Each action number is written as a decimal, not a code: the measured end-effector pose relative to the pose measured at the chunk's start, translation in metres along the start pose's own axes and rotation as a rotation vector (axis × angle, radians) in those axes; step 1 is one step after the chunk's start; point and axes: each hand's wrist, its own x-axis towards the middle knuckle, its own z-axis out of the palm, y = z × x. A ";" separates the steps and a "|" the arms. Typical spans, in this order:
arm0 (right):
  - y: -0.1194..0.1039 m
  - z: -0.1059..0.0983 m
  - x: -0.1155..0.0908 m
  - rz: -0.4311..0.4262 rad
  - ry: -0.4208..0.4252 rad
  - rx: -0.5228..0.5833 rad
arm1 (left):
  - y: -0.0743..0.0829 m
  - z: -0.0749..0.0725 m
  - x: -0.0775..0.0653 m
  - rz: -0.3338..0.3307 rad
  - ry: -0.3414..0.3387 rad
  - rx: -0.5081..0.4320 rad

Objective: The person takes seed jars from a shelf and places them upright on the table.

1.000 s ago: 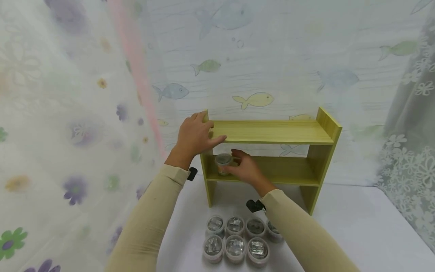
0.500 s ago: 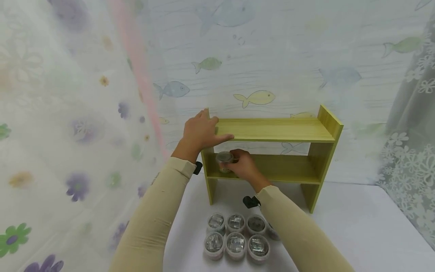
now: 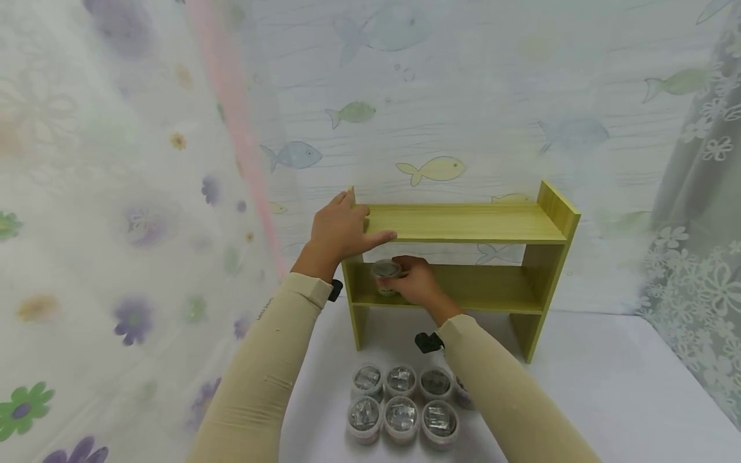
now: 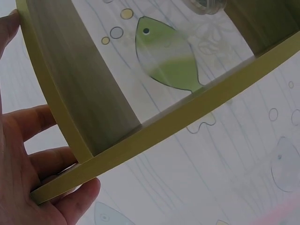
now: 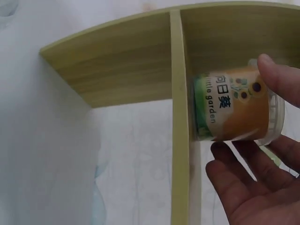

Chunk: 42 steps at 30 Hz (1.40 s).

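A small clear plastic tub (image 5: 234, 105) with an orange and green sunflower label stands at the left end of the middle board of a yellow-green wooden shelf (image 3: 457, 222). My right hand (image 3: 418, 283) holds it from the right, thumb at its lid rim and fingers along the opposite side in the right wrist view. In the head view its grey lid (image 3: 386, 267) faces up. Up at the shelf's top left corner, my left hand (image 3: 338, 228) grips the wood. The left wrist view has fingers (image 4: 35, 122) behind the side panel and the thumb (image 4: 79, 201) by the board.
Two rows of similar lidded tubs (image 3: 401, 418) stand on the white tablecloth (image 3: 613, 386) in front of the shelf; my right forearm partly covers one. A fish-printed curtain (image 3: 492, 96) hangs behind the shelf, a flowered one (image 3: 145, 257) at the left.
My right hand's fingers have closed in on the tub, which has shifted slightly right along the board. The left hand has slid a little right at the shelf corner, thumb further over the front.
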 end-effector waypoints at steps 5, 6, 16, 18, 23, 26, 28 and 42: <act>-0.002 -0.008 -0.003 -0.005 -0.024 -0.033 | 0.001 0.000 0.000 0.012 0.001 0.022; -0.002 -0.010 -0.004 0.003 -0.025 -0.041 | 0.001 0.001 0.000 0.012 -0.002 0.026; 0.004 -0.019 -0.013 0.053 -0.065 -0.067 | 0.002 0.002 -0.002 0.001 0.002 0.016; 0.006 -0.021 -0.014 0.048 -0.072 -0.059 | 0.002 0.003 -0.001 0.003 0.007 0.014; 0.005 -0.028 -0.018 0.059 -0.080 -0.059 | 0.001 0.002 0.000 0.008 0.013 0.009; 0.003 -0.031 -0.022 0.063 -0.085 -0.063 | 0.001 0.001 0.000 0.006 0.013 0.006; 0.003 -0.033 -0.024 0.059 -0.088 -0.069 | 0.001 0.001 0.000 0.003 0.009 0.008; 0.007 -0.044 -0.038 0.028 -0.078 -0.087 | -0.001 0.001 0.000 -0.003 0.015 0.008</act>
